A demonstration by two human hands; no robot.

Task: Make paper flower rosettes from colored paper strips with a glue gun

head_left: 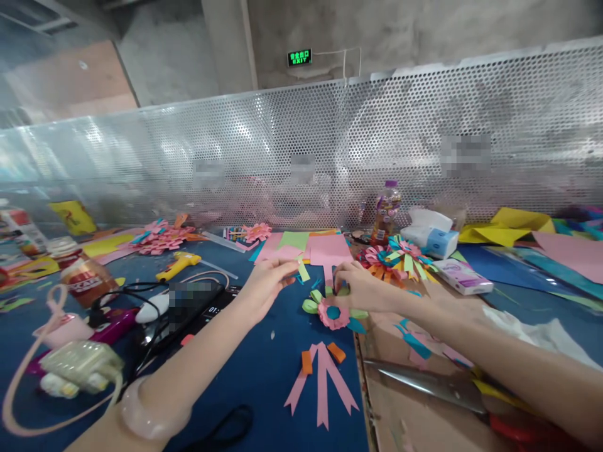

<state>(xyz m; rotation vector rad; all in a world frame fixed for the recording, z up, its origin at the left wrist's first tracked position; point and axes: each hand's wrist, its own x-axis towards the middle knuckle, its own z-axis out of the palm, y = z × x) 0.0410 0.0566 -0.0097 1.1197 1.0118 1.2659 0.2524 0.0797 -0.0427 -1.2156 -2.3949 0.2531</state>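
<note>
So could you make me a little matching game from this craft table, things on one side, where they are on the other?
Things:
1. scissors
2. drink bottle
3. glue gun
4. paper flower

Places:
A. by the mesh screen
B. under the right hand
C. on the brown board
D. left of the left hand

Pairs: 1-C, 2-A, 3-D, 4-B

Both forearms are bare; no sleeves show anywhere in the view. The left hand carries no ring or glove that can be made out. A thick, smooth, pale pink bangle circles the left arm. The right hand is likewise bare, its wrist unadorned.
</note>
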